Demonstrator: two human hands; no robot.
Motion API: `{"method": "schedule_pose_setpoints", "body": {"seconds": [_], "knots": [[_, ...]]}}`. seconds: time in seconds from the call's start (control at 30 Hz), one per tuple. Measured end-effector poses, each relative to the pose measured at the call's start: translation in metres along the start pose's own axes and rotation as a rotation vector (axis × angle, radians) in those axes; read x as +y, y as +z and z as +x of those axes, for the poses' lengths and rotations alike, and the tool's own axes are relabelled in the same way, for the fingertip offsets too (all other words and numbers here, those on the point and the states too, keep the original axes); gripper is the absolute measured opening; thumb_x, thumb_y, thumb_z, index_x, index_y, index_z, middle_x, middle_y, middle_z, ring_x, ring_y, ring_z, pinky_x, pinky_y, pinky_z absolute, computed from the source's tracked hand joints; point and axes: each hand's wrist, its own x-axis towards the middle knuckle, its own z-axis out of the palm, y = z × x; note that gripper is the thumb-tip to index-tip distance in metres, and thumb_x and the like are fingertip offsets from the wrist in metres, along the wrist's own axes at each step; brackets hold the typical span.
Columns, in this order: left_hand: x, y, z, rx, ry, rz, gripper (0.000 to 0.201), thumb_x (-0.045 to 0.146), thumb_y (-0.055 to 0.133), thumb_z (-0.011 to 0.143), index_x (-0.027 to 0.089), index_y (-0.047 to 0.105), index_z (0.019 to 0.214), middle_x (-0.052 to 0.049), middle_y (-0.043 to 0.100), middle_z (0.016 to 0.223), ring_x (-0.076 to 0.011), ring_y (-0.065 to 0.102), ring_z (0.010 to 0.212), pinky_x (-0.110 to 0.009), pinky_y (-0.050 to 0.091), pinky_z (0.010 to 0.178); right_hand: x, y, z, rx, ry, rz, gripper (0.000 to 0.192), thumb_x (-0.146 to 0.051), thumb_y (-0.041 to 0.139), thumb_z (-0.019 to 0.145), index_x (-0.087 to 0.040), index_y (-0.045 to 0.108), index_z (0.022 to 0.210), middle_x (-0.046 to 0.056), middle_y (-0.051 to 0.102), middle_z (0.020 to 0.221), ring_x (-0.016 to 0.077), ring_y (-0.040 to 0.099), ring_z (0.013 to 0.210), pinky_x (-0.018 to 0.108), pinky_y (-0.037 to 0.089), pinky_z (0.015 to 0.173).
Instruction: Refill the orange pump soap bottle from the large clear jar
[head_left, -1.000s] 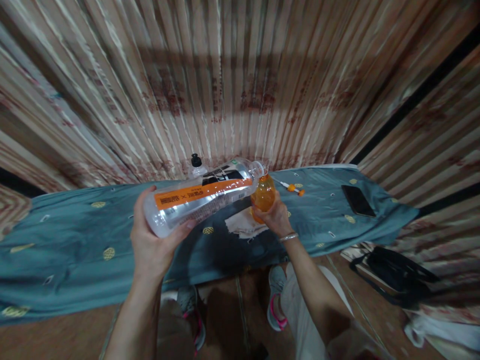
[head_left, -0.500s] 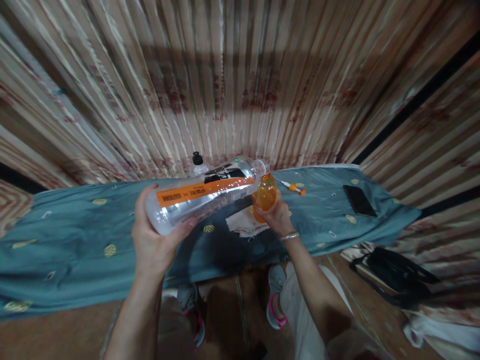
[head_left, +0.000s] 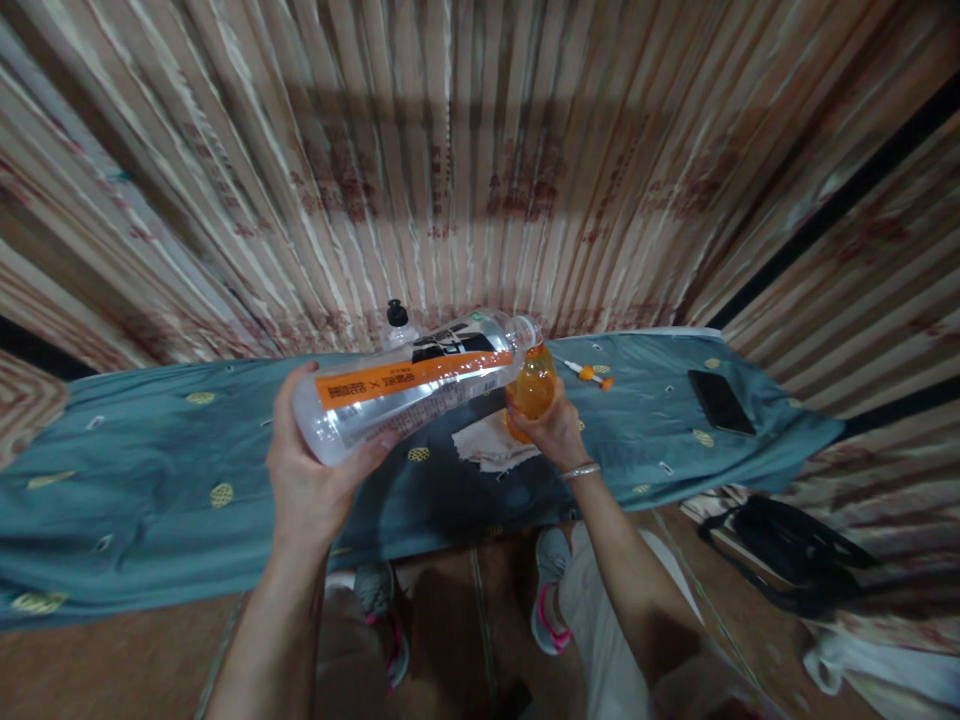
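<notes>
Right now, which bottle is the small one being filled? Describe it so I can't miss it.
Find the teal cloth-covered table before the curtain. Near its middle, the right hand grips a small orange bottle. Unlike the large clear bottle tilted against its mouth, it is short, amber and upright.

Open cloth-covered table (head_left: 150, 470) at left. Obstacles: black-capped bottle (head_left: 397, 322) far centre against the curtain (head_left: 480, 150); paper (head_left: 491, 448) centre; orange-tipped syringe (head_left: 589, 373) and phone (head_left: 721, 401) at right.

Dim, warm light with a broad shadow across the curtain (head_left: 480, 150); edges bow strongly, detail perhaps slightly soft.
</notes>
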Motion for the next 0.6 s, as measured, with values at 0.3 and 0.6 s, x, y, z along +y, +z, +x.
{"method": "schedule_pose_setpoints", "body": {"seconds": [0.3, 0.6], "knots": [[0.0002, 0.0011, 0.0002, 0.005, -0.001, -0.043, 0.094, 0.048, 0.089, 0.048, 0.025, 0.056, 0.133, -0.009, 0.068, 0.115, -0.0331, 0.065, 0.104, -0.056, 0.052, 0.098, -0.0027, -0.0016, -0.0007, -0.004, 0.043, -0.024, 0.075, -0.047, 0.078, 0.067, -0.016, 0.05, 0.129, 0.013, 0.075, 0.105, 0.0342, 0.074, 0.095, 0.045, 0.06, 0.079], [-0.0014, 0.0003, 0.0003, -0.002, 0.028, -0.029, 0.093, 0.047, 0.088, 0.05, 0.025, 0.056, 0.134, -0.009, 0.067, 0.114, -0.0332, 0.064, 0.105, -0.057, 0.05, 0.1, 0.002, 0.0002, -0.0005, 0.004, 0.02, -0.028, 0.076, -0.048, 0.077, 0.069, -0.016, 0.049, 0.131, 0.013, 0.075, 0.104, 0.0347, 0.075, 0.093, 0.046, 0.06, 0.077]]}}
